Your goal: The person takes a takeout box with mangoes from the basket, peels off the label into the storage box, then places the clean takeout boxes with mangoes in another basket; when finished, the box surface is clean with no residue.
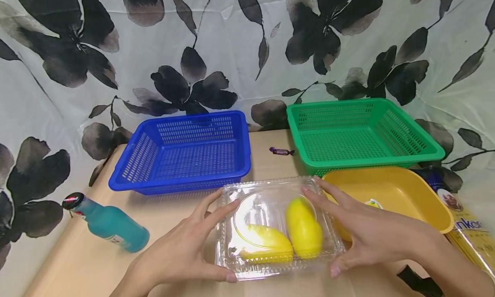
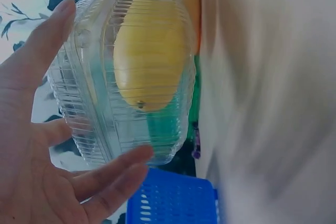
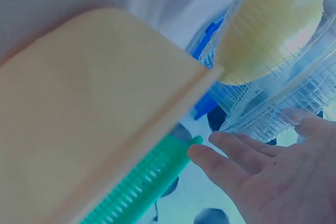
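Observation:
A clear plastic clamshell box (image 1: 267,269), its lid down, has two yellow mango-like fruits (image 1: 303,228) inside. My left hand (image 1: 181,245) holds its left side, thumb at the near corner and fingers at the far edge. The right hand (image 1: 371,232) holds the other side, its fingers over the far right corner and its thumb by the near one. From the left wrist, the box's ribbed wall (image 2: 94,114) appears slightly above the table. In the right wrist view, fingertips (image 3: 220,140) lie at the box's rim; part of the right grip is hidden.
Behind the box stand a blue basket (image 1: 179,186) and a green basket (image 1: 363,163), with a purple-wrapped candy (image 1: 281,151) between them. A yellow tray (image 1: 410,194) sits under the right forearm's far side, beside a yellow packet (image 1: 469,232). A teal bottle (image 1: 112,226) stands left.

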`<state>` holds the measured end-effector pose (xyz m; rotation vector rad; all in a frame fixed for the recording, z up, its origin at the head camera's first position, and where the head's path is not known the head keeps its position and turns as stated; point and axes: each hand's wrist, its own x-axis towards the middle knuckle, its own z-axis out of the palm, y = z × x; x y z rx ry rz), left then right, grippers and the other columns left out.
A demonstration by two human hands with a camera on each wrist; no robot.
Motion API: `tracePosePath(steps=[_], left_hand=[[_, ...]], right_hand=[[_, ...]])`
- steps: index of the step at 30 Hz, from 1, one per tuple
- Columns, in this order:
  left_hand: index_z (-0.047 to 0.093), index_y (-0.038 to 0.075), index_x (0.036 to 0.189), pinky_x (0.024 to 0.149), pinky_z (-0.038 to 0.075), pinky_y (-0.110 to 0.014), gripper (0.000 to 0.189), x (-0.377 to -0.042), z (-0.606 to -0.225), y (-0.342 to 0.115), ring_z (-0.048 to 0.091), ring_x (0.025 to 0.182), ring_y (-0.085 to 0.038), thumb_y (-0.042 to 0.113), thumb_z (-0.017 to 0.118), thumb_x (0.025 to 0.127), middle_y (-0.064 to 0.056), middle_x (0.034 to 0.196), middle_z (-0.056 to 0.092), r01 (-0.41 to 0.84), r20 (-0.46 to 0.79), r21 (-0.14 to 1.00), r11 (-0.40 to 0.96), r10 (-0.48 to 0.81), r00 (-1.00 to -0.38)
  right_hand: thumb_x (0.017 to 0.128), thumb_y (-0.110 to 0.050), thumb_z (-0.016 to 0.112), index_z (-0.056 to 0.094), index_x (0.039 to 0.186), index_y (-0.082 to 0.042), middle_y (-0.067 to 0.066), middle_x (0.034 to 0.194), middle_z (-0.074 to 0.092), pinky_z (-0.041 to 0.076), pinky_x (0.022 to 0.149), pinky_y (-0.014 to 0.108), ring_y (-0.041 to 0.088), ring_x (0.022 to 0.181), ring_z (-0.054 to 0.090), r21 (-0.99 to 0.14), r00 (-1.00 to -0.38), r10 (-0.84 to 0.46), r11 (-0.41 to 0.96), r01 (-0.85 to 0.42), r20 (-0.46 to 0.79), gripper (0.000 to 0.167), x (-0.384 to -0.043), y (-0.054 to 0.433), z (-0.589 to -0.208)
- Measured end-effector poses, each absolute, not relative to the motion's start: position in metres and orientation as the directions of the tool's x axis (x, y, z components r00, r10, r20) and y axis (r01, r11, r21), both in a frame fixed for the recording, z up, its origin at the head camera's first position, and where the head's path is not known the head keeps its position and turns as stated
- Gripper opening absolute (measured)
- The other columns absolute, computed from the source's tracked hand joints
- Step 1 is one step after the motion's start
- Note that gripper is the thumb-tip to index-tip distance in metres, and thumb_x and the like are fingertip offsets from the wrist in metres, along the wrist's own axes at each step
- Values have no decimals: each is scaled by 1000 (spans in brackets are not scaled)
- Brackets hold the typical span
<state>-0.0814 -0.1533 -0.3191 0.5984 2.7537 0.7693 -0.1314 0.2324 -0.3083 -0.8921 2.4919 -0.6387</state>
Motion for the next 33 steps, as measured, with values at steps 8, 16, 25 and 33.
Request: tracePosePath(steps=[8,16,25,33], left_hand=[[25,51,159,83,59,-35,115,-89,-310,-143,67,103,-10,75,84,64,4,171,6,417,52,559,716,472,-880],[28,49,159,83,58,-34,111,-104,-304,-130,62,105,-10,69,87,66,4,171,3,468,139,597,651,490,-860],[28,45,160,86,59,-36,112,-127,-303,-114,61,107,-13,56,92,68,3,172,-1,520,209,614,594,514,-832],[29,41,161,90,58,-37,112,-150,-300,-96,63,100,-10,55,92,69,2,172,-5,576,271,579,578,530,-804]], right_hand=[[68,-74,79,3,164,-45,11,172,-8,57,87,60,55,136,45,-512,-753,-645,695,-505,-132,126,-130,244,-296],[69,-65,85,4,166,-37,4,173,-11,60,82,54,57,136,45,-472,-762,-647,673,-569,-5,130,-136,259,-289],[73,-55,89,7,167,-31,6,172,-9,57,86,62,55,139,37,-447,-750,-655,646,-619,91,127,-149,271,-278],[74,-45,92,8,167,-32,5,173,-10,52,85,72,53,148,24,-440,-769,-630,662,-607,113,125,-163,286,-269]])
